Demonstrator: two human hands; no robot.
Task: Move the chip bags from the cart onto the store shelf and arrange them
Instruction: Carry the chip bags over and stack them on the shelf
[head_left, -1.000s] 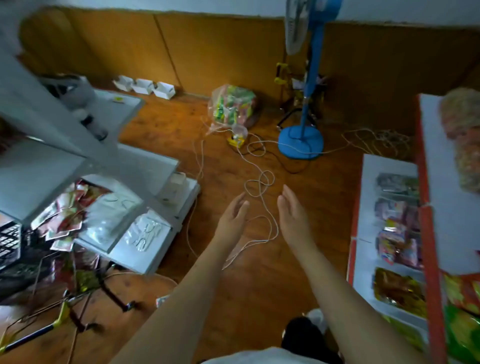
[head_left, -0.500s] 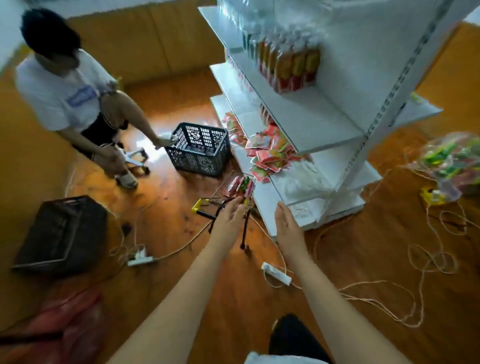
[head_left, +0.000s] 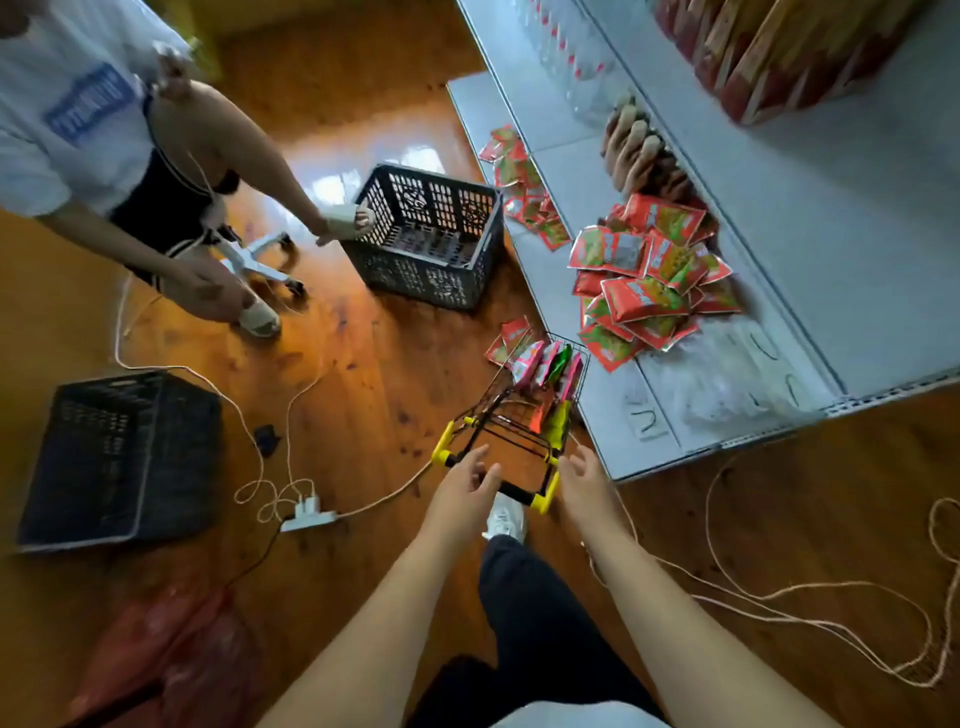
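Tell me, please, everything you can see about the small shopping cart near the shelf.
The cart is a small black wire basket with yellow corner fittings and a black handle bar at its near end. It stands on the wooden floor against the white shelf. Several chip bags, pink, red and green, stand upright inside. The left hand and right hand are open at the handle; contact is unclear.

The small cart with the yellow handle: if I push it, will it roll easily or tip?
The cart looks light: thin wire, few chip bags. It probably rolls easily, though wheels are not visible. The cord lying beside it on the floor might snag it.
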